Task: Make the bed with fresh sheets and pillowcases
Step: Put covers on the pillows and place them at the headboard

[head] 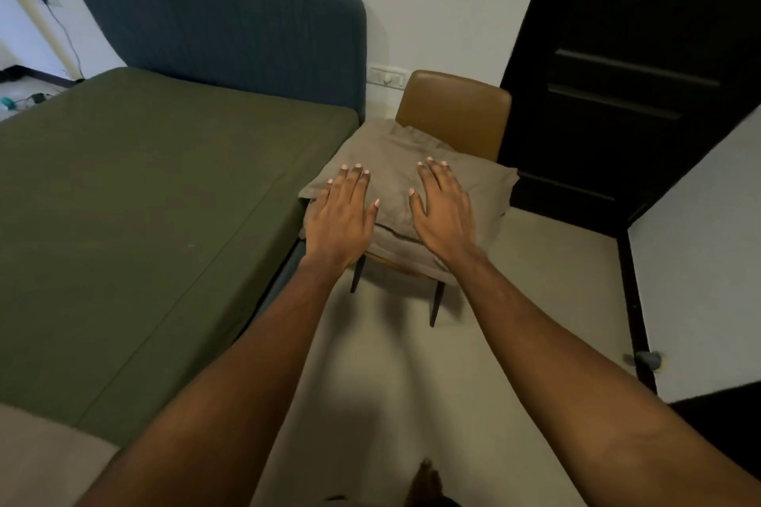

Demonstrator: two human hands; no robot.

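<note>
A bed (164, 185) with a smooth olive-green sheet fills the left side, under a dark blue headboard (222, 16). Beside it a tan chair (457, 107) carries a stack of grey-beige pillows (391, 161). My left hand (341, 214) lies over the near left part of the top pillow, fingers straight and spread. My right hand (442, 206) lies flat over its near right part, fingers also straight. Neither hand holds anything. The chair seat is hidden under the pillows.
A dark door (634, 66) stands at the right behind the chair, with a doorstop (646, 360) on the floor. A wall switch (387, 76) sits between headboard and chair. A beige fabric patch (37, 453) shows at the lower left. Cables lie on the floor at far left.
</note>
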